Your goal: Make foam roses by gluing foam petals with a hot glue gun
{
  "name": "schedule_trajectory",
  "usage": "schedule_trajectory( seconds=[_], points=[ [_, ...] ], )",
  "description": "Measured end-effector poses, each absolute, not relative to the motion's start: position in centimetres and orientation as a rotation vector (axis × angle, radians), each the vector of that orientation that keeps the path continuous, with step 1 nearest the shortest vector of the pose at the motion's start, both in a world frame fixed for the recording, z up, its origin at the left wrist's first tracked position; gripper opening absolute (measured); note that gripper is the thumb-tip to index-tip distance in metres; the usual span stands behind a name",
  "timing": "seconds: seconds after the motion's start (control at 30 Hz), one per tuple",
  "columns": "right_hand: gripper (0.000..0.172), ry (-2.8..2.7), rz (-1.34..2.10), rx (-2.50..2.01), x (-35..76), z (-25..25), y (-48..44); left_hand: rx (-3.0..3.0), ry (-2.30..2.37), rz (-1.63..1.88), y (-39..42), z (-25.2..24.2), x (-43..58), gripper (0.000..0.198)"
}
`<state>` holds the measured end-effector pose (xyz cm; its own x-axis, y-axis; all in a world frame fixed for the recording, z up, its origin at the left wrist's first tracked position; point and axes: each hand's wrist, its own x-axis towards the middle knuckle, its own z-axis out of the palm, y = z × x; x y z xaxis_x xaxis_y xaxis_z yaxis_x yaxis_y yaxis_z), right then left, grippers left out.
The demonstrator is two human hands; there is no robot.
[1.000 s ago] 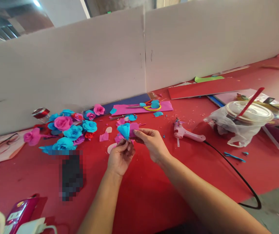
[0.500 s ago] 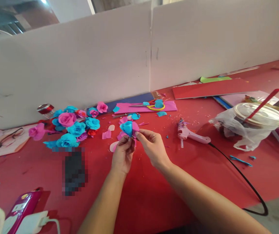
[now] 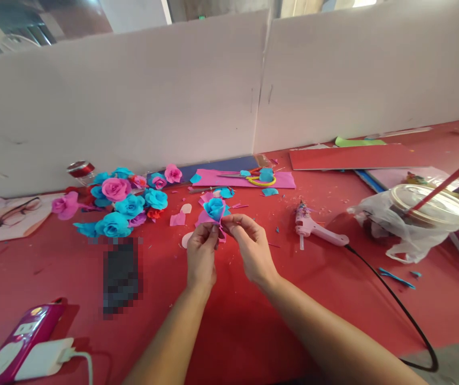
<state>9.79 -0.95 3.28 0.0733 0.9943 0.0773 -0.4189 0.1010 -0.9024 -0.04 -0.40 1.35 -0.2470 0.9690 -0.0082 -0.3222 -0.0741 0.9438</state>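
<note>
1. Above the red tabletop point(image 3: 233, 326), we could have let the flower point(image 3: 215, 207) unfurl had our pinch slackened.
2. Our left hand point(image 3: 203, 256), nearly closed, pinched its base; our right hand point(image 3: 253, 248), thumb against finger, pinched its right side.
3. The blue-and-pink flower sat between both hands, near loose scraps point(image 3: 177, 219).

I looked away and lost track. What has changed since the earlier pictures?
The pink petal, earlier out at the right side of the blue flower, now shows across its base. The right hand has shifted slightly down, its fingers closer to those of the left hand. Nothing was visibly let go. The glue gun, scissors and other flowers stayed put.
</note>
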Motion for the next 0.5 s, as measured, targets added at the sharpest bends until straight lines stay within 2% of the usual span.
schedule_trajectory(
  seconds=[0.13,0.5],
  points=[
    [0.008,-0.842,1.328,-0.800,9.64,3.06,-0.71,0.922,1.158,1.573,-0.46,0.81,-0.02,0.010],
    [0.013,-0.788,1.384,-0.730,9.57,3.24,-0.79,0.968,1.163,1.602,-0.63,0.97,0.07,0.011]
  ],
)
